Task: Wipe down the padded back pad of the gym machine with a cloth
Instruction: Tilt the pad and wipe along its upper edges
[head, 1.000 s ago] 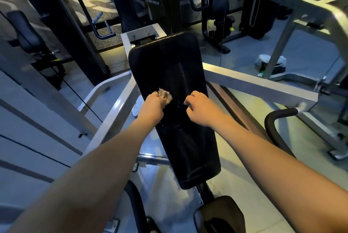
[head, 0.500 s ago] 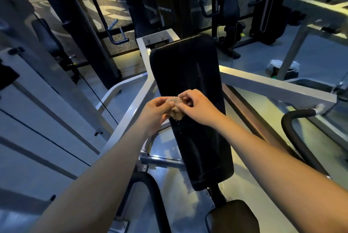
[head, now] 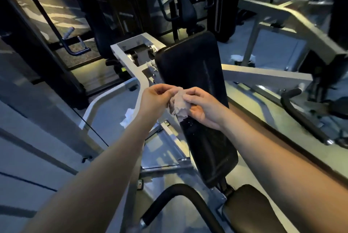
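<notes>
Person, seen from the head camera; only arms and hands in sight.

Bare left hand (head: 154, 99): uncovered skin, knuckles and finger joints plainly marked.

Bare right hand (head: 203, 106): uncovered likewise, thumb and back of hand showing.

Bare left forearm (head: 105, 167): smooth, unclothed along all its visible length, broad at the lower edge and tapering to the wrist.

Bare right forearm (head: 273, 157): same build, same taper.

Warm light lies on the upper sides and the undersides are in shadow. Fine detail such as nails is too blurred to read.
</notes>
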{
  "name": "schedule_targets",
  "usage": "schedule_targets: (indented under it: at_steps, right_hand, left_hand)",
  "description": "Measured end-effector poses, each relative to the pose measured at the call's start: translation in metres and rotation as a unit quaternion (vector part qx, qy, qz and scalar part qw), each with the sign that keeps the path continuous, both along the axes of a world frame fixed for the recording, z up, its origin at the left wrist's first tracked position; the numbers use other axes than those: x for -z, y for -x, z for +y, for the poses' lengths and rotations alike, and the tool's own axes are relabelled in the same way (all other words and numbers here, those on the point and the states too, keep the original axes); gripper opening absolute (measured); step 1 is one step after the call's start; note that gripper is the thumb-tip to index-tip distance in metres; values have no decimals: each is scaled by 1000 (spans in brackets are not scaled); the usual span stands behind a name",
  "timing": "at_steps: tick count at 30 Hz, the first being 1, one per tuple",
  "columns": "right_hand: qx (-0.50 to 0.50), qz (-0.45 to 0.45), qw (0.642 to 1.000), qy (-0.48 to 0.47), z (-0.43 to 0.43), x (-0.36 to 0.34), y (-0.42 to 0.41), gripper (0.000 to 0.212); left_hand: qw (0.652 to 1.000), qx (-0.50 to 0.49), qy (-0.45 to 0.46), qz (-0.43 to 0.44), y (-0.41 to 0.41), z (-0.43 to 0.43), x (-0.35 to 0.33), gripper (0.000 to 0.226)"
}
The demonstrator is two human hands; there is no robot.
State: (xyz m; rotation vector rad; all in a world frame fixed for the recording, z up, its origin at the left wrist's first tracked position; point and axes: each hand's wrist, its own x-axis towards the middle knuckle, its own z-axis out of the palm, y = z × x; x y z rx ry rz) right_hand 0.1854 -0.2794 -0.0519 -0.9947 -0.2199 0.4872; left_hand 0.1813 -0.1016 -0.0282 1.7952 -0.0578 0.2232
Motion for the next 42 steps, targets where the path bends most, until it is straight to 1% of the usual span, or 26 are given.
schedule_targets:
  at_steps: [3, 5, 7, 10, 13, 14, 15, 17, 19, 21, 22, 24, 26, 28, 30, 32, 34, 36, 39, 40, 42]
  right_hand:
    - [54, 16, 998, -5, 9, 0, 5, 16]
    - [108, 33, 994, 14, 12, -5, 4, 25]
    - [169, 35, 984, 53, 10, -10, -1, 35]
    - [220, 1, 969, 108, 5, -19, -15, 36]
    - [242, -57, 955, 163, 0, -27, -33, 38]
    - [252, -88, 943, 198, -1, -30, -41, 39]
    - [268, -125, 924, 242, -1, -31, -49, 41]
    - [310, -200, 872, 320, 2, -35, -68, 44]
    - [367, -257, 819, 359, 8, -39, -89, 46]
    - [406, -310, 769, 384, 17, -42, -108, 45]
    - [407, -335, 749, 402, 22, -42, -115, 45]
    - [361, -388, 717, 454, 30, -37, -125, 47]
    - [294, -440, 687, 498, 33, -24, -132, 53]
    - [265, -479, 666, 506, 26, -15, -140, 59]
    - [271, -513, 634, 512, 20, -10, -149, 64]
    - [305, -542, 596, 509, 22, -9, -157, 59]
    - [333, -566, 563, 502, 23, -10, -165, 49]
    - [359, -573, 539, 502, 15, -10, -180, 44]
    - [437, -503, 540, 514, -4, -9, -207, 46]
    - [460, -480, 536, 520, -8, -9, -213, 45]
    - [497, -441, 517, 540, -8, -9, -217, 41]
  left_hand:
    - [999, 16, -40, -5, -8, 3, -3, 8]
    - [997, -16, -70, -19, -21, 9, -5, 11]
    - [995, -61, -78, -33, -36, 15, -12, 13]
    - [990, -110, -64, -57, -57, 21, -31, 14]
    - [982, -141, -101, -73, -80, 23, -50, 15]
    - [979, -143, -117, -81, -89, 23, -54, 15]
    - [977, -141, -139, -86, -98, 22, -57, 15]
    - [973, -124, -180, -80, -114, 17, -61, 13]
    - [973, -119, -192, -54, -129, 9, -66, 13]
    - [972, -141, -187, -30, -144, 0, -70, 16]
    - [969, -158, -187, -22, -151, -5, -70, 18]
    - [960, -195, -202, -22, -162, -14, -63, 21]
    - [943, -243, -221, -62, -167, -21, -53, 25]
    - [929, -275, -220, -116, -169, -22, -43, 23]
    - [927, -278, -210, -141, -173, -19, -37, 22]
    - [927, -273, -201, -159, -176, -17, -33, 21]
    - [926, -270, -200, -174, -179, -15, -31, 19]
    - [924, -272, -203, -176, -181, -15, -30, 18]
    - [922, -274, -212, -174, -182, -14, -28, 19]
    - [921, -272, -215, -175, -182, -14, -28, 19]
    - [920, -271, -220, -177, -181, -15, -28, 22]
